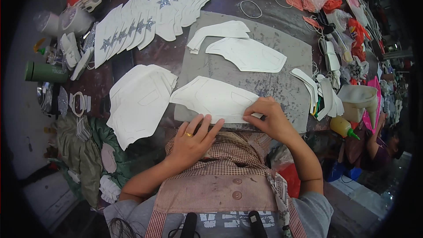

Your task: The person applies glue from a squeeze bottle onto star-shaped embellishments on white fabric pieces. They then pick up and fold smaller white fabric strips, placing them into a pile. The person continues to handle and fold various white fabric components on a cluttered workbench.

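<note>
A white cut-out piece (pixel 207 94) with drawn outlines, like a shoe upper part, lies on the grey mat (pixel 291 92) right in front of me. A narrow white strip (pixel 222 118) runs along its near edge. My left hand (pixel 194 139), a ring on one finger, has its fingers spread with the tips resting on that edge. At the piece's right end my right hand (pixel 271 117) pinches the corner between thumb and fingers. Beyond it lie another white piece (pixel 249 55) and several curved white strips (pixel 218 31). A stack of similar white pieces (pixel 139 101) overlaps beside the mat's left side.
Fanned rows of white pieces with glitter stars (pixel 128 33) cover the far left table. A green bottle (pixel 46 71) stands at the left edge. On the right are white strips (pixel 324 94), a plastic container (pixel 359 101), a yellow squeeze bottle (pixel 341 127) and a person (pixel 383 147).
</note>
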A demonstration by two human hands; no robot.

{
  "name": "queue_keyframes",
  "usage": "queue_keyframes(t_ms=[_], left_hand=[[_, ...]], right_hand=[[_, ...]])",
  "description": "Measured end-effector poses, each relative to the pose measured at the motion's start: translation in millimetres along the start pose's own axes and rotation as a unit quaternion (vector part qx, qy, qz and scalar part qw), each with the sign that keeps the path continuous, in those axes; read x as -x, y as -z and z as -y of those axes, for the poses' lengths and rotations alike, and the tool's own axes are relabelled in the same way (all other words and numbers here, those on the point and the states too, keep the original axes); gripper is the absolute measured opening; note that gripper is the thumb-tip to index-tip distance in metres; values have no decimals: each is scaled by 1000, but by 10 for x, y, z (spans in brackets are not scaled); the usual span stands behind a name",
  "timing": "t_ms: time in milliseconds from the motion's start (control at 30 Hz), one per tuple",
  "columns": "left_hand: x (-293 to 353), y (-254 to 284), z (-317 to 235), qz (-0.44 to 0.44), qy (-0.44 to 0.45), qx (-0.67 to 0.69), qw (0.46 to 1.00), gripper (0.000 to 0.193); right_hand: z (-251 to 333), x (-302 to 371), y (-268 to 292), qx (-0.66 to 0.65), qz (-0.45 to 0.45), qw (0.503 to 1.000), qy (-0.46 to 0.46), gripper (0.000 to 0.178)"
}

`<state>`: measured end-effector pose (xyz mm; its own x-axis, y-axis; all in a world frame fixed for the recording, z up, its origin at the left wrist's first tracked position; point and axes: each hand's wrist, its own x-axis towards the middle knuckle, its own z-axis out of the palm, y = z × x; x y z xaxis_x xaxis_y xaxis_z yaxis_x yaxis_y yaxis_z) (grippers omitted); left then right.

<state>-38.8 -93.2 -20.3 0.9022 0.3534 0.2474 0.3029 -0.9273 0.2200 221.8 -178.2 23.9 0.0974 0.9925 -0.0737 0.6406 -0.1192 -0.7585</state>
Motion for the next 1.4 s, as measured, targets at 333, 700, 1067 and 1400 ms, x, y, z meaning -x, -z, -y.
queue_keyframes(t_ms=[333, 700, 1067, 1400], left_hand=[[-249, -13, -180, -22, -7, 38, 999, 66], [-412, -243, -463, -15, -45, 43, 998, 77], [-796, -110, -434, 39, -21, 96, 994, 56], [-884, 339, 201, -48, -37, 61, 996, 43]], right_hand=[[-16, -63, -84, 90, 9, 996, -7, 11], [-286, 68, 195, -166, -93, 965, -181, 25], [-133, -57, 318, 141, -80, 979, -121, 16], [-40, -90, -100, -182, -209, 958, -76, 11]])
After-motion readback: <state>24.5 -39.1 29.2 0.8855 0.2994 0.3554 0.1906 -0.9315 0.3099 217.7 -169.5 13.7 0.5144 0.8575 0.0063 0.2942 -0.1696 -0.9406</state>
